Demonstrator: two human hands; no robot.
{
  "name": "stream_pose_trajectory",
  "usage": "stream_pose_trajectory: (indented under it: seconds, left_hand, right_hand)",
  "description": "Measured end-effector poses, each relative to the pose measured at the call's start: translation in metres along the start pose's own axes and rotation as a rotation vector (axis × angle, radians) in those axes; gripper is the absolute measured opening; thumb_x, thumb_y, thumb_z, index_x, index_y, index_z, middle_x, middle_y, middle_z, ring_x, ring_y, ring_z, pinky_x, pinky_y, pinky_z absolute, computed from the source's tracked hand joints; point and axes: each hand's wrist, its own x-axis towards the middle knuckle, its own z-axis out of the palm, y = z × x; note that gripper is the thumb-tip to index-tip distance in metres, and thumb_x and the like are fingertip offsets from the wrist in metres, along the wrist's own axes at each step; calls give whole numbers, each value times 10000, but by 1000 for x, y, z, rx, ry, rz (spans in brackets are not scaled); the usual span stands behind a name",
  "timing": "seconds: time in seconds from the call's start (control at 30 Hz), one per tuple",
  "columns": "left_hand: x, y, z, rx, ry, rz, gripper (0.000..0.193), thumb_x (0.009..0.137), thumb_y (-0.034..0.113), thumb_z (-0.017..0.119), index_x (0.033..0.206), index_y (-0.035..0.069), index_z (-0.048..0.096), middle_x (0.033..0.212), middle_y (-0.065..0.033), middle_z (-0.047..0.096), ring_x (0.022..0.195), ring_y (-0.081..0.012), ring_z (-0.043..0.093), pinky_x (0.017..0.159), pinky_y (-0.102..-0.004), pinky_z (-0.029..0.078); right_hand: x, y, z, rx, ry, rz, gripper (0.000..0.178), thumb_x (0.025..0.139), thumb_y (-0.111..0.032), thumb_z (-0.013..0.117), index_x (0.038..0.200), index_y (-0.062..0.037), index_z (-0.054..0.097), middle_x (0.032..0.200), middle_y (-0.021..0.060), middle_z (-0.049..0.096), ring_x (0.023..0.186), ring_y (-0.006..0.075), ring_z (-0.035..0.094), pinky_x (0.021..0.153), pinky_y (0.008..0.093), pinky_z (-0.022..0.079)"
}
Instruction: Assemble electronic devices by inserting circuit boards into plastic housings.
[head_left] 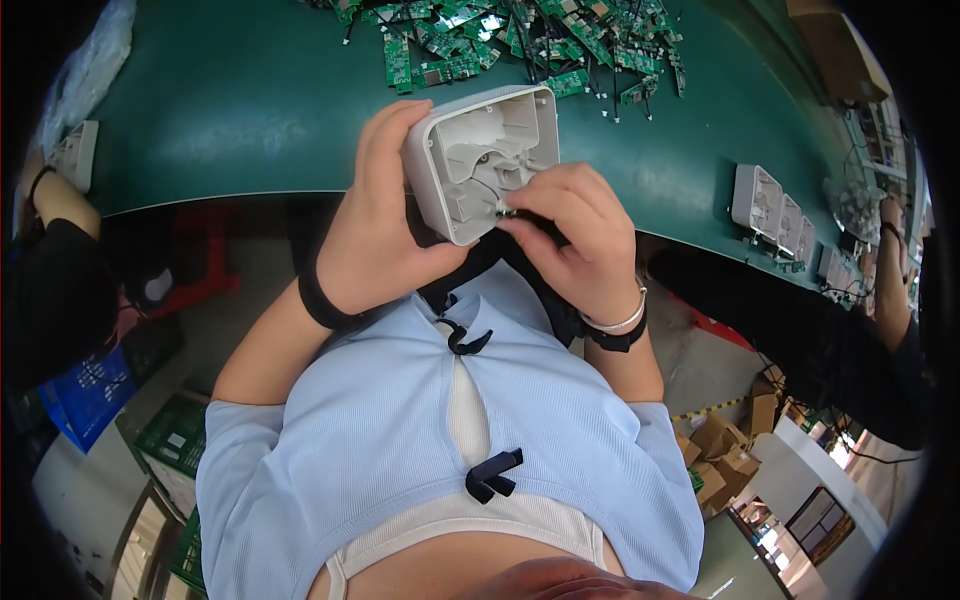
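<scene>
My left hand (375,215) grips a light grey plastic housing (432,190) by its left side, with the thumb below and the fingers over the upper corner. The housing is tilted so its hollow inside, with ribs and screw posts, faces up toward me. Inside its lower right corner, my right hand (580,235) pinches a small part with a white connector-like end (503,208) between thumb and fingertips. A thin dark wire seems to run from it into the housing. Most of that small part is hidden by my fingers.
A heap of green circuit boards (540,40) with black leads lies at the back of the green table (270,130). More grey housings (770,210) stand in a row at the right edge. Co-workers' arms (62,205) show at both sides. Cardboard boxes (720,450) lie on the floor.
</scene>
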Motion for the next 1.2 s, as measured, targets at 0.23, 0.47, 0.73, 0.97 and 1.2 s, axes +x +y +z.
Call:
stream_pose_trajectory:
  seconds: [0.23, 0.47, 0.73, 0.97, 1.2]
  left_hand:
    - [1, -1, -1, -201, -27, -91, 1052, 719, 39, 897, 1588, 42, 303, 1548, -202, 371, 1388, -354, 536, 1085, -424, 551]
    - [-1, -10, 2, -449, -73, -217, 1071, 744, 18, 888, 1620, 60, 274, 1578, -176, 364, 1346, -304, 602, 1046, -424, 582]
    - [-2, -17, 2, -579, -69, -286, 1115, 749, -7, 878, 1650, 64, 225, 1573, -150, 401, 1262, -283, 677, 1007, -410, 601]
    - [-2, -19, 2, -583, -79, -299, 1140, 754, -16, 871, 1666, 66, 193, 1575, -153, 418, 1267, -278, 673, 1003, -410, 602]
    - [-3, -19, 2, -597, -75, -313, 1152, 748, -28, 870, 1669, 69, 186, 1582, -160, 417, 1267, -273, 671, 996, -405, 606]
  right_hand:
    - [-12, 2, 1, 149, -50, 34, 249, 734, 41, 860, 950, -23, 753, 945, 87, 702, 850, 247, 674, 748, 340, 532]
    - [-19, 5, 5, 270, -6, 142, 241, 734, 29, 858, 946, -33, 764, 961, 77, 710, 865, 277, 675, 771, 353, 532]
    - [-15, 4, 6, 124, -115, -79, 205, 753, -39, 868, 934, -42, 771, 1043, 69, 751, 942, 275, 693, 834, 386, 538]
    - [-22, 12, 16, 158, -57, 37, 250, 767, -75, 875, 985, -23, 763, 1067, 76, 757, 980, 282, 708, 858, 369, 549]
    - [-12, -2, 18, 104, -29, 151, 241, 826, -53, 830, 1052, -39, 749, 1067, 82, 749, 973, 287, 707, 868, 377, 537]
